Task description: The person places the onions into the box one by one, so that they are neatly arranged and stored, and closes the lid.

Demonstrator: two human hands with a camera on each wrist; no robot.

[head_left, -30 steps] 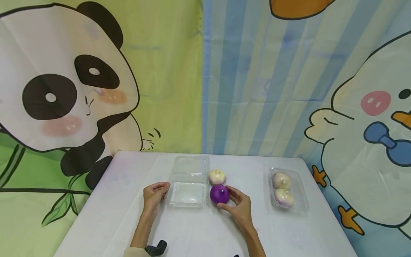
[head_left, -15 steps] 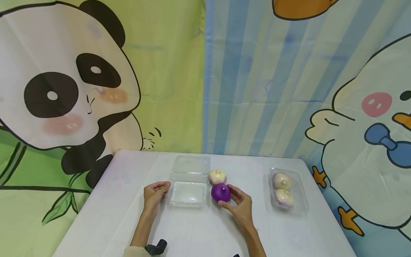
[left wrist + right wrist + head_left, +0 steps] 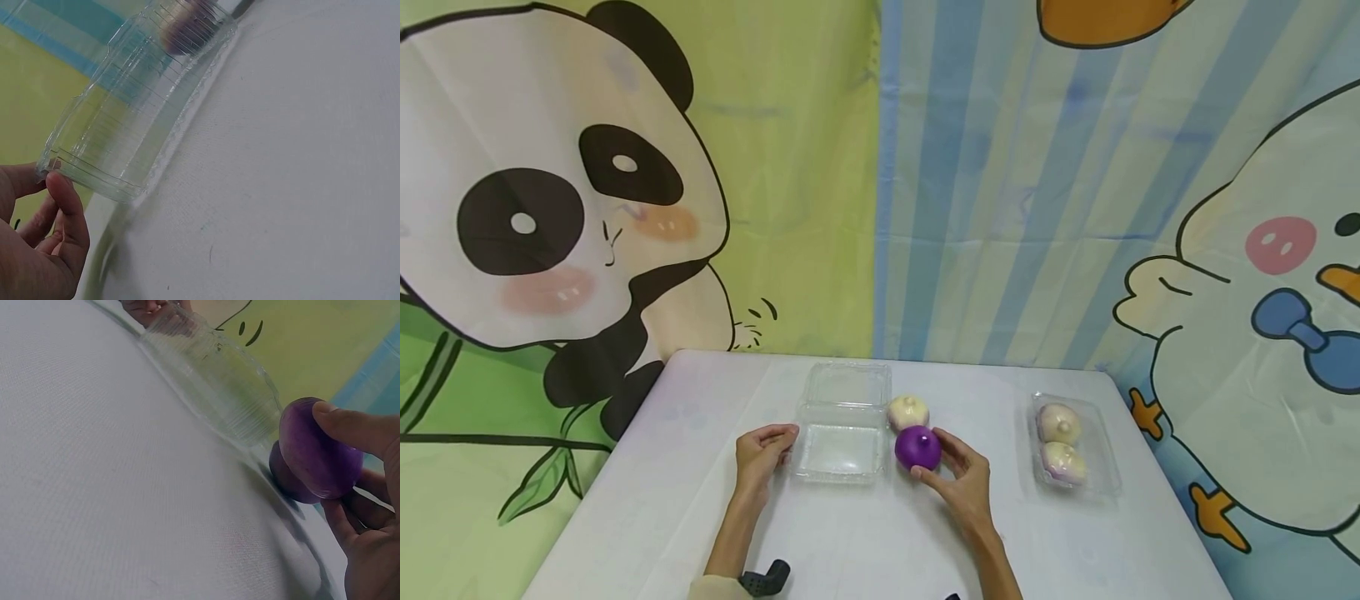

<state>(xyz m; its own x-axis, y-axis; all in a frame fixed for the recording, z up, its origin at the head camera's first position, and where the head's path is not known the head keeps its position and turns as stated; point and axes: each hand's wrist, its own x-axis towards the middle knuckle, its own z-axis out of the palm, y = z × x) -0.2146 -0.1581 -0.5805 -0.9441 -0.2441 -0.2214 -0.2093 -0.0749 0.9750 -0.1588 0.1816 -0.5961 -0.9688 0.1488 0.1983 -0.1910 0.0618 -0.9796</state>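
My left hand (image 3: pixel 762 457) pinches the left rim of a clear plastic clamshell box (image 3: pixel 838 454). The box lies on the table with its lid (image 3: pixel 847 385) folded back, and nothing is inside it. A purple onion (image 3: pixel 917 447) is gripped between the thumb and fingers of my right hand (image 3: pixel 964 485), just right of the box. In the right wrist view that onion (image 3: pixel 319 450) is tilted in the fingers, overlapping a second onion (image 3: pixel 287 480) behind it. Seen from the head, this second onion (image 3: pixel 907 412) has a pale top and sits beside the box's hinge.
Farther right on the white table (image 3: pixel 925 550) stands another clear plastic box (image 3: pixel 1097 467) with two pale onions (image 3: pixel 1062 442) in it. A printed curtain (image 3: pixel 805 183) hangs behind the table's back edge.
The purple onion has shifted slightly right and away from the box, turning a little in my right hand. My left hand and the box have stayed in place.
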